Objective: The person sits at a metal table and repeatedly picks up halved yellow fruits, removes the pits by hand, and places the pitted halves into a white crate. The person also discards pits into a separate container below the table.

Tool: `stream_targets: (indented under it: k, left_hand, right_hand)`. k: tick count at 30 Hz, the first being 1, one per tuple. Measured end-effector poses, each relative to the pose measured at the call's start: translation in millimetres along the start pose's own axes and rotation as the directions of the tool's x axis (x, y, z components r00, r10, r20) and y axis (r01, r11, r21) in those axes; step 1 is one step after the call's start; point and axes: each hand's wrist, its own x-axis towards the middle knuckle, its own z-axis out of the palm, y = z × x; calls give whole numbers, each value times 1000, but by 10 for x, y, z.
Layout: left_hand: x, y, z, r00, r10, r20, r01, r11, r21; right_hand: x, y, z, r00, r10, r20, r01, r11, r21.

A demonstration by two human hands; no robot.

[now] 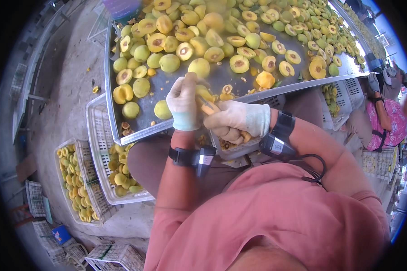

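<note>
Both hands wear whitish knit gloves and meet over the near edge of a metal-rimmed table (149, 130). My left hand (185, 103) grips a yellow-green stone fruit (203, 90), partly hidden by the fingers. My right hand (235, 118) is closed around a hand tool with an orange-yellow handle (210, 108). Its short metal part points at the fruit; whether it touches cannot be told. Just beyond my hands lie a whole fruit (199, 67), a peeled-looking orange piece (265, 79) and a small piece with a stone (227, 89).
Halved and whole stone fruit (239, 63) cover much of the table. Plastic crates of fruit halves stand at the left, one by my knee (96, 149) and one farther out (88, 189). A crate (229, 154) sits below my hands. At right is another person in pink (388, 125).
</note>
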Motion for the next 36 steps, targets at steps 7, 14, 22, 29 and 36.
stream_targets:
  k: [7, 14, 22, 29, 36]
  left_hand:
    - [-23, -34, 12, 998, 58, -14, -57, 997, 51]
    - [-8, 127, -8, 964, -163, 211, 118, 971, 210]
    - [62, 7, 1, 978, -179, 103, 175, 984, 42]
    - [122, 9, -158, 956, -292, 9, 287, 930, -229]
    - [185, 121, -185, 943, -269, -198, 244, 959, -143]
  right_hand:
    - [-17, -51, -43, 1000, 21, -9, -22, 991, -135]
    - [-75, -7, -76, 971, 72, 229, -88, 994, 60]
    - [24, 54, -84, 997, 31, 67, -26, 998, -63]
    - [131, 44, 4, 990, -143, 22, 144, 956, -256]
    - [177, 122, -117, 980, -166, -113, 68, 803, -592]
